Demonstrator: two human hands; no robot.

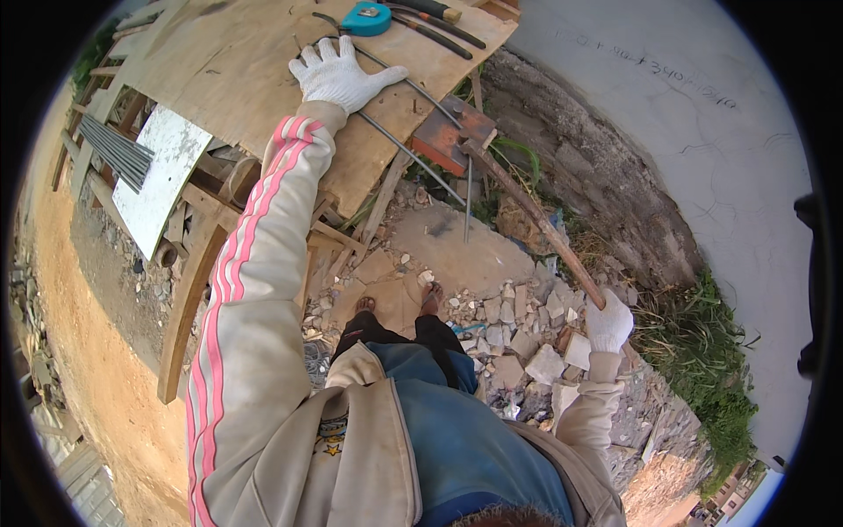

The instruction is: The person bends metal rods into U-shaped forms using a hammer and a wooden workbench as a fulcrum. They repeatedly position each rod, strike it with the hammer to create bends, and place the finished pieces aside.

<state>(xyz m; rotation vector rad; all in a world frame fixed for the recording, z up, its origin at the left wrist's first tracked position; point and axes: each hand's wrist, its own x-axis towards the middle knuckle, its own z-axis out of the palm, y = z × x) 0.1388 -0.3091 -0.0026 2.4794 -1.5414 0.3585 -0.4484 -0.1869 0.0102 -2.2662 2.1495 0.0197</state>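
My left hand (pixel 347 79), in a white knit glove, lies flat with fingers spread on a plywood tabletop (pixel 233 79), over thin steel rods (pixel 409 147). One rod runs past the table's edge; another reaches an orange-brown metal block (pixel 439 140) at the table's corner. Below that block, a short rod end (pixel 468 198) points down. My right hand (pixel 608 323), gloved too, is closed around the lower end of a long rusty bar (pixel 546 228). The bar's far end meets the block; how they join is too small to tell.
A teal tape measure (pixel 365 19) and dark-handled tools (pixel 439 33) lie at the table's far edge. Bundled rods (pixel 118 151) rest on a white board (pixel 158 189) at left. Broken rubble (pixel 518 342) surrounds my feet. A grey wall (pixel 632 61) stands at right.
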